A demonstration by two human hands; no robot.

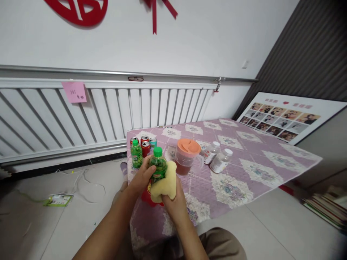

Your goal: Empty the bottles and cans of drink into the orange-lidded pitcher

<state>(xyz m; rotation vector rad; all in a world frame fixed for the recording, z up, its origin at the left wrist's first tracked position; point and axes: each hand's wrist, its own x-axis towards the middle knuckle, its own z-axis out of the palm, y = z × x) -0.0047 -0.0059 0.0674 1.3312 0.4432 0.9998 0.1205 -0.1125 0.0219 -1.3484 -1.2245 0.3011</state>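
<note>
My left hand (143, 171) is wrapped round a green drink bottle (159, 166) with a green cap, held upright over the near left part of the table. A pale yellow sponge (169, 182) presses against the bottle's right side and front, gripped in my right hand (176, 202). Behind the bottle and my hands, a red object (151, 198) shows only in part. A second green bottle (136, 154) stands just to the left, beside several drink cans (145, 147). To the right stands a clear pitcher (184, 159) with an orange lid and brownish liquid inside.
Two clear jars with white caps, one nearer (221, 162) and one farther (211, 153), stand right of the pitcher. A purple floral cloth (238, 169) covers the table. Behind is a white radiator (108, 112); a power strip (58, 199) with cables lies on the floor. A photo board (284, 115) leans at right.
</note>
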